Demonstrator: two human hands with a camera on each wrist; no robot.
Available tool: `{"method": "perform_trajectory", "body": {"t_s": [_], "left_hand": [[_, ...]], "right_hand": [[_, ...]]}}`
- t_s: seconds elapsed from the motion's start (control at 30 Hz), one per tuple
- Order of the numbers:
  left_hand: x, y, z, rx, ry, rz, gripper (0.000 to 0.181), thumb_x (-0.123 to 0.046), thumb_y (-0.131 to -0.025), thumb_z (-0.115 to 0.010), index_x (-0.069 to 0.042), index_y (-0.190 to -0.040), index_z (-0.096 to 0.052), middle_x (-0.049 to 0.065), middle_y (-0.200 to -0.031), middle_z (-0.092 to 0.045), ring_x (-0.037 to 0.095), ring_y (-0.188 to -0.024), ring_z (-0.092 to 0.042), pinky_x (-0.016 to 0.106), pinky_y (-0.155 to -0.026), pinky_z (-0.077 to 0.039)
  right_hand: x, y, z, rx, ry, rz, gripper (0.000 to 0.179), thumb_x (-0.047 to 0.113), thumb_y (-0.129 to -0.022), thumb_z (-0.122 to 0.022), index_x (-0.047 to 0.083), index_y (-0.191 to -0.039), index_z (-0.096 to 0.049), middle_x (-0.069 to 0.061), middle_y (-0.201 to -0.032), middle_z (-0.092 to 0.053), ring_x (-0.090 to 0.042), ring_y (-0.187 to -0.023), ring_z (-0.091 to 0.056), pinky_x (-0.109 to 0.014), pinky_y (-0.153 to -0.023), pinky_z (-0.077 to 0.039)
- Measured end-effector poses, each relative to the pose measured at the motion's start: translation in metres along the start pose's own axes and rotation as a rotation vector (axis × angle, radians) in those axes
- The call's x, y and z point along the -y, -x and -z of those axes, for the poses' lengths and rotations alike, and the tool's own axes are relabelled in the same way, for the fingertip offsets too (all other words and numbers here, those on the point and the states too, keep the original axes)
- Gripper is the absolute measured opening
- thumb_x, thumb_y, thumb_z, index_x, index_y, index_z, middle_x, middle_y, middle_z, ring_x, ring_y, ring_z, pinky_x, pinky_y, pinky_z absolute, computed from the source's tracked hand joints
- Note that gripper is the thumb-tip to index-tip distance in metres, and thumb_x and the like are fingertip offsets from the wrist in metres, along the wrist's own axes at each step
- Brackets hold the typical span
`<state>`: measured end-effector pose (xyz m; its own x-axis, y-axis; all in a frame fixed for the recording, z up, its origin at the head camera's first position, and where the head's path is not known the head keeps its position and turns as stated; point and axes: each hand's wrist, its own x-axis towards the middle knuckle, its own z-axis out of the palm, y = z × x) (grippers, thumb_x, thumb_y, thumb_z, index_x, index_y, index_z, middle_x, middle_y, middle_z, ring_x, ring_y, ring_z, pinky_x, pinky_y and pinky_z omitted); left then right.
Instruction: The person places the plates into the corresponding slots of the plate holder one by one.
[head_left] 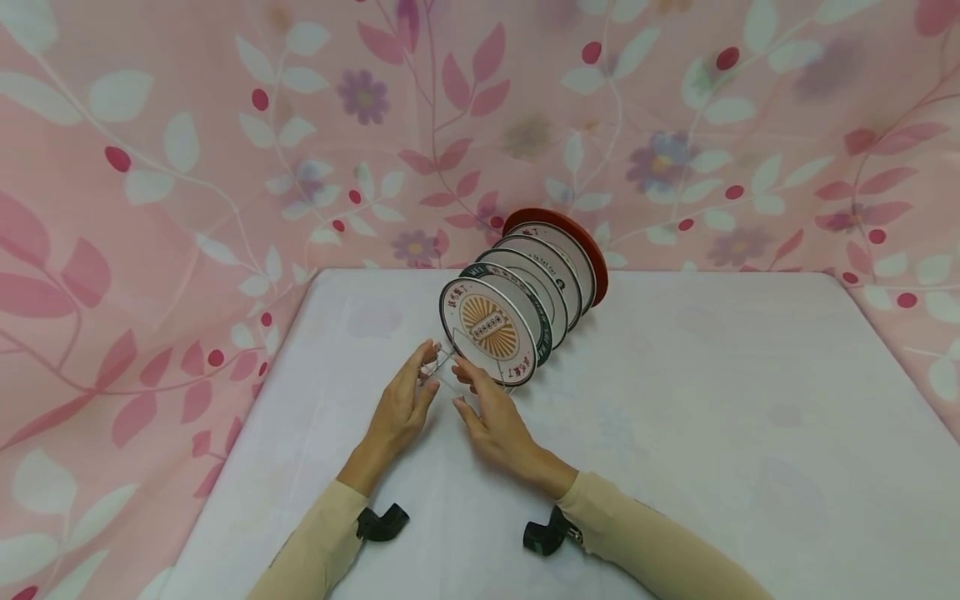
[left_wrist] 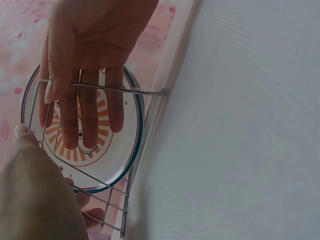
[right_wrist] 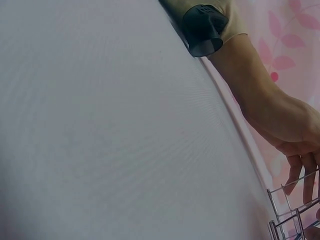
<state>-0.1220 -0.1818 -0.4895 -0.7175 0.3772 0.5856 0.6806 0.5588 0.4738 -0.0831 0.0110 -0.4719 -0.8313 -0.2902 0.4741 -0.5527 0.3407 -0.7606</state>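
Note:
Several round plates stand on edge in a row; the front plate (head_left: pixel 489 331) has a dark rim and an orange sunburst. Thin wires of a metal rack (left_wrist: pixel 122 202) run around the front of them. My left hand (head_left: pixel 396 410) holds the rack's left front corner, its fingers behind the wire grid. Facing it, my right hand (head_left: pixel 495 421) has its thumb before a wire and its fairly straight fingers behind, near the front plate. In the right wrist view the left hand (right_wrist: pixel 287 127) reaches to the grid (right_wrist: pixel 287 210), its thumb hidden.
An orange-red plate (head_left: pixel 600 258) stands at the back of the row, close to the table's far edge. The row leans over a white-covered table (head_left: pixel 712 433). A pink floral cloth (head_left: pixel 187 150) hangs behind and at the sides. Black wrist cameras (head_left: pixel 382 523) hang below both sleeves.

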Motion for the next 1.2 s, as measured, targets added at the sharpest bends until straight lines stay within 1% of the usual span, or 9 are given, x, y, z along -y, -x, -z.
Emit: {"method": "perform_trajectory", "body": {"t_s": [0.23, 0.37, 0.47, 0.7, 0.83, 0.97, 1.07, 1.2], "left_hand": [[0.002, -0.001, 0.000, -0.011, 0.017, -0.048, 0.060, -0.043, -0.106, -0.033, 0.000, -0.147, -0.037, 0.016, -0.132, -0.060, 0.026, -0.113, -0.061, 0.036, -0.080, -0.054], [0.001, -0.002, 0.000, -0.012, 0.025, -0.077, 0.059, -0.042, -0.106, -0.034, 0.001, -0.145, -0.041, 0.020, -0.123, -0.064, 0.029, -0.106, -0.064, 0.035, -0.077, -0.055], [0.001, -0.002, 0.000, -0.024, 0.036, -0.098, 0.057, -0.039, -0.106, -0.035, 0.003, -0.144, -0.042, 0.022, -0.116, -0.065, 0.029, -0.103, -0.064, 0.036, -0.075, -0.055], [0.001, -0.001, 0.000, -0.050, 0.044, -0.146, 0.050, -0.031, -0.107, -0.037, 0.004, -0.140, -0.048, 0.020, -0.111, -0.068, 0.028, -0.100, -0.068, 0.035, -0.074, -0.057], [0.001, 0.000, 0.001, -0.045, 0.051, -0.157, 0.048, -0.031, -0.106, -0.038, 0.003, -0.139, -0.051, 0.015, -0.111, -0.068, 0.026, -0.098, -0.068, 0.033, -0.073, -0.057], [0.001, 0.000, 0.000, -0.048, 0.058, -0.179, 0.047, -0.030, -0.106, -0.040, 0.003, -0.135, -0.054, 0.013, -0.108, -0.069, 0.024, -0.094, -0.068, 0.029, -0.071, -0.056], [-0.001, 0.000, -0.001, -0.048, 0.080, -0.198, 0.047, -0.031, -0.105, -0.042, 0.005, -0.132, -0.056, 0.014, -0.104, -0.070, 0.023, -0.091, -0.068, 0.027, -0.067, -0.055], [-0.005, -0.002, -0.003, -0.036, 0.127, -0.215, 0.047, -0.033, -0.104, -0.046, 0.007, -0.128, -0.058, 0.017, -0.101, -0.069, 0.027, -0.088, -0.069, 0.026, -0.063, -0.055]], "right_hand": [[-0.001, 0.002, 0.003, 0.011, 0.004, -0.010, 0.057, -0.001, -0.093, -0.060, 0.001, -0.146, -0.038, -0.018, -0.130, -0.059, -0.027, -0.121, -0.059, -0.039, -0.100, -0.049], [-0.001, 0.004, 0.006, 0.010, -0.002, -0.024, 0.057, -0.002, -0.091, -0.060, 0.002, -0.145, -0.040, -0.015, -0.130, -0.059, -0.026, -0.121, -0.059, -0.039, -0.098, -0.050], [-0.001, 0.006, 0.009, 0.019, -0.019, -0.024, 0.057, -0.002, -0.091, -0.060, 0.001, -0.145, -0.040, -0.017, -0.130, -0.059, -0.027, -0.121, -0.059, -0.042, -0.098, -0.050], [-0.002, 0.013, 0.016, 0.053, -0.062, -0.009, 0.054, -0.003, -0.091, -0.059, -0.002, -0.143, -0.041, -0.018, -0.132, -0.059, -0.028, -0.121, -0.059, -0.044, -0.098, -0.050], [-0.005, 0.015, 0.021, 0.100, -0.105, 0.001, 0.053, -0.002, -0.093, -0.058, -0.001, -0.143, -0.040, -0.019, -0.133, -0.058, -0.027, -0.124, -0.057, -0.044, -0.101, -0.048], [-0.007, 0.018, 0.029, 0.172, -0.160, -0.008, 0.053, 0.000, -0.095, -0.057, 0.000, -0.145, -0.038, -0.020, -0.134, -0.057, -0.028, -0.125, -0.056, -0.046, -0.102, -0.047], [-0.009, 0.020, 0.035, 0.208, -0.179, 0.004, 0.054, 0.002, -0.096, -0.056, 0.000, -0.146, -0.036, -0.021, -0.134, -0.057, -0.029, -0.124, -0.057, -0.048, -0.101, -0.047], [-0.012, 0.022, 0.043, 0.229, -0.184, 0.049, 0.053, 0.000, -0.096, -0.056, -0.002, -0.146, -0.036, -0.022, -0.132, -0.057, -0.032, -0.123, -0.056, -0.049, -0.099, -0.048]]}}
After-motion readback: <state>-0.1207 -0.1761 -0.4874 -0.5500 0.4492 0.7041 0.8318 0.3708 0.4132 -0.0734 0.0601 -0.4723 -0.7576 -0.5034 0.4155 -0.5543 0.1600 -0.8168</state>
